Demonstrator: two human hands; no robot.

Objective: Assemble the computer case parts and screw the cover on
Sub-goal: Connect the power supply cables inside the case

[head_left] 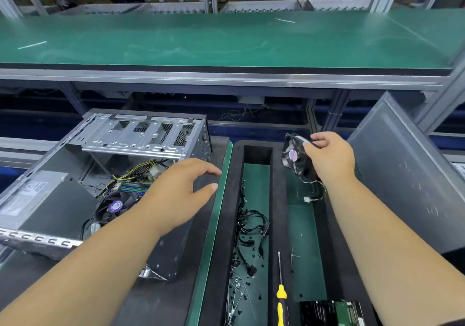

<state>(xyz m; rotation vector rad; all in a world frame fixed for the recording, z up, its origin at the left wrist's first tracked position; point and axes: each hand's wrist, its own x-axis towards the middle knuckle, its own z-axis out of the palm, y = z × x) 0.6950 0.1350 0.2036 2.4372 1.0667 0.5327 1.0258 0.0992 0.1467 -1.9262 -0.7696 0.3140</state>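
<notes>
Right hand (pixel 329 159) pinches a black case fan (pixel 297 158) by its frame, fingers curled over the top edge, the fan tilted above the foam tray (pixel 276 200), its thin wire and white plug dangling below. Left hand (pixel 181 190) hovers spread and empty, fingers loosely apart, over the near wall of the open computer case (pixel 75 174). Inside the case: a silver drive cage, yellow-black cable bundle, a purple-labelled cooler fan. A grey side cover (pixel 407 174) leans at right. A yellow-handled screwdriver (pixel 281 293) lies in the tray beside loose black cables (pixel 251 222).
</notes>
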